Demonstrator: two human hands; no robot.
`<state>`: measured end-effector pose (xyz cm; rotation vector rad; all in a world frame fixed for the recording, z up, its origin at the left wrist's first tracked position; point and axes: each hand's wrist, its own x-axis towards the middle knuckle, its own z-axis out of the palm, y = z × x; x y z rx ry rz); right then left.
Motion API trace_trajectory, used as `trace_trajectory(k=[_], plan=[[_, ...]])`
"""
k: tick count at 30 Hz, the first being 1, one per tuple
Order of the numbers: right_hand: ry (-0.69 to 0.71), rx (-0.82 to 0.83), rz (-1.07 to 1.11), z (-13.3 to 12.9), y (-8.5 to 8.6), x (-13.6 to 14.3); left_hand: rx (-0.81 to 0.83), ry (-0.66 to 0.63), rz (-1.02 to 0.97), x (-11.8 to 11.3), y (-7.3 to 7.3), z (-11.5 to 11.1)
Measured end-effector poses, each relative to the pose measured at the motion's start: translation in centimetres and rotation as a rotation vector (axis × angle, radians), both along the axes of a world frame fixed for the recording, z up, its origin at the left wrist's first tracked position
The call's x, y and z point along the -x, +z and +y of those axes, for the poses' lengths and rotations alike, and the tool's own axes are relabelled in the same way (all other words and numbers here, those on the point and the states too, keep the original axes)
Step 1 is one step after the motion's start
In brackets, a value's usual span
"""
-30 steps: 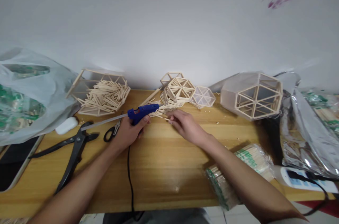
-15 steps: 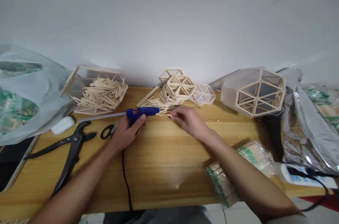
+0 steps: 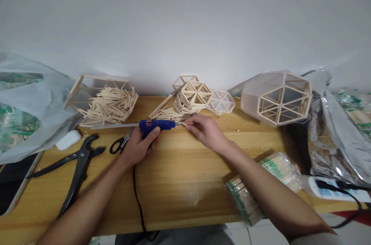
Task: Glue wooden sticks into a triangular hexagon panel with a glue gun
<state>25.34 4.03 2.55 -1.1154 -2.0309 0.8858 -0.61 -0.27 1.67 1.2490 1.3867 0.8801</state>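
1. grasps the blue glue gun (image 3: 159, 125) in the left hand (image 3: 139, 146), with the grip closed around it and the nozzle (image 3: 179, 123) pointing toward the right hand (image 3: 205, 132).
2. pinches 1 short wooden stick (image 3: 184, 124) in the right hand's grip, right by the nozzle; cannot tell whether touching it.
3. holds both hands above the counter (image 3: 179, 187), just in front of loose sticks (image 3: 171, 113) and stacked hexagonal frames (image 3: 196, 92).
4. trails a black cord (image 3: 136, 194) from below the left hand to the near edge.
5. has scissors (image 3: 124, 142) just beside the left hand, with black pliers (image 3: 84, 154) farther left.
6. has plastic-wrapped sticks (image 3: 282, 169) below the right forearm (image 3: 261, 183).
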Motion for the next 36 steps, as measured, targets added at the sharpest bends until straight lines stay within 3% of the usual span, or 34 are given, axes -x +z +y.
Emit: trace_trajectory(k=[9, 18, 36], plan=[[-0.003, -0.01, 0.015, -0.3, 0.0, 0.1, 0.004, 0.006, -0.03, -0.1, 0.3, -0.1], [-0.008, -0.017, 0.01, -0.3, 0.1, 0.2, 0.013, 0.014, -0.038, 0.1, -0.5, 0.0], [-0.033, 0.0, 0.002, -0.3, 0.2, 0.2, -0.047, 0.014, -0.007, 0.5, -0.8, 0.2]])
